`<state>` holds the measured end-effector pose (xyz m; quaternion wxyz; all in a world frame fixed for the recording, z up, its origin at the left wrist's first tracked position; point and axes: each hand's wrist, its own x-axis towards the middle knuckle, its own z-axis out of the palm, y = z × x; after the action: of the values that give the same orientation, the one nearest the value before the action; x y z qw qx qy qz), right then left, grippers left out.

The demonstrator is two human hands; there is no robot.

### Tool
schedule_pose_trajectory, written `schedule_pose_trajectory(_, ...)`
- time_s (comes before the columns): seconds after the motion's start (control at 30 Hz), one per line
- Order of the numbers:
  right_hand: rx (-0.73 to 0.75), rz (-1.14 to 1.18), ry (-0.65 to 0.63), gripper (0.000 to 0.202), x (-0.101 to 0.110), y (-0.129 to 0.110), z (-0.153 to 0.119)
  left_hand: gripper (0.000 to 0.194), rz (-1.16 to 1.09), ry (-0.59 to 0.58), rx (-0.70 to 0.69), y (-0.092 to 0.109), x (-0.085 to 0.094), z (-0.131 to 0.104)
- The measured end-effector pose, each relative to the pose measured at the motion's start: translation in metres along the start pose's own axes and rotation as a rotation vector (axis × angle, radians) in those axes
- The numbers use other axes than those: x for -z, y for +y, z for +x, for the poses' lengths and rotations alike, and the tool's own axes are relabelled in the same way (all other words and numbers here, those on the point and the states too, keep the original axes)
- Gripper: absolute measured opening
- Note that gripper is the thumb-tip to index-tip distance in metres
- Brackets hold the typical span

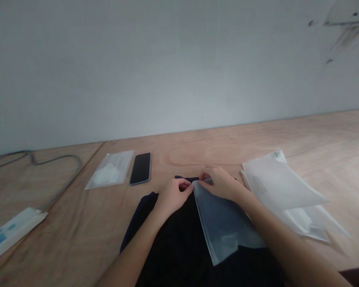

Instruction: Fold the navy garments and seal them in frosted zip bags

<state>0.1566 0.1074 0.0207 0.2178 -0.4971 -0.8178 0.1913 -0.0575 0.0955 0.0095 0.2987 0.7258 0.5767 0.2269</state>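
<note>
A translucent plastic bag (224, 219) lies slantwise over dark folded cloth (170, 243), its upper left corner between my two hands. My left hand (175, 193) is closed, thumb and forefinger pinched at that corner. Just to the right, my right hand (217, 181) pinches the bag's top edge. The fingertips of both hands nearly meet. My right forearm covers part of the bag's right side. The cloth spreads beneath both wrists toward the near edge of the view.
A phone (141, 169) and a flat clear packet (110, 169) lie at the left. Several translucent bags (269, 183) are stacked at the right. A white power strip (14, 231) with a grey cable (68, 179) is at far left. A pale wall (167, 71) rises behind the wooden table (86, 235).
</note>
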Motion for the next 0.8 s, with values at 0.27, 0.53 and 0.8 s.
schedule_pose_trajectory(0.27,-0.001,0.114,0.092,0.013,-0.003,0.000,0.000,0.034,-0.289,-0.019,0.049,0.000,-0.004,0.006)
schedule_pose_trajectory(0.53,0.042,0.119,0.122,0.012,-0.014,0.005,0.000,0.029,-0.286,-0.053,0.075,0.014,0.002,0.001)
schedule_pose_trajectory(0.8,0.056,0.116,0.197,0.015,-0.011,0.004,-0.005,0.011,0.025,-0.018,0.106,0.059,0.008,-0.047)
